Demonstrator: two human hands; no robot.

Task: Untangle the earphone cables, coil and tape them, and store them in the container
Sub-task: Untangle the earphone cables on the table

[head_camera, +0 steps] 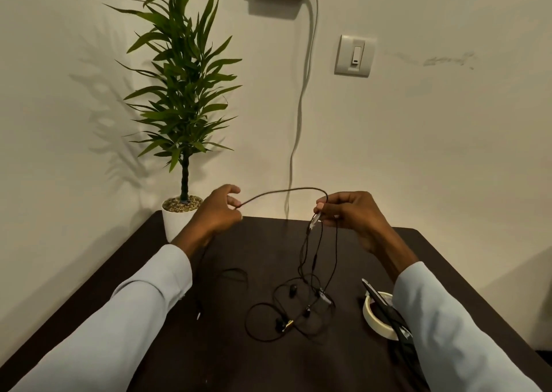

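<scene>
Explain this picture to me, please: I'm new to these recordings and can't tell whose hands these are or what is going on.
There is no machine here. A person wears a camera on the head, so you look forward and down at their own two arms in pale sleeves. The left hand and the right hand each pinch a dark earphone cable, lifted so that it arches between them above a dark table. From the right hand more strands hang down into a tangle of cables and earbuds lying on the table. Beside the right sleeve lies a roll of tape, with dark scissors resting across it. A potted plant stands at the far left corner against the wall. No storage container shows in this view.
</scene>
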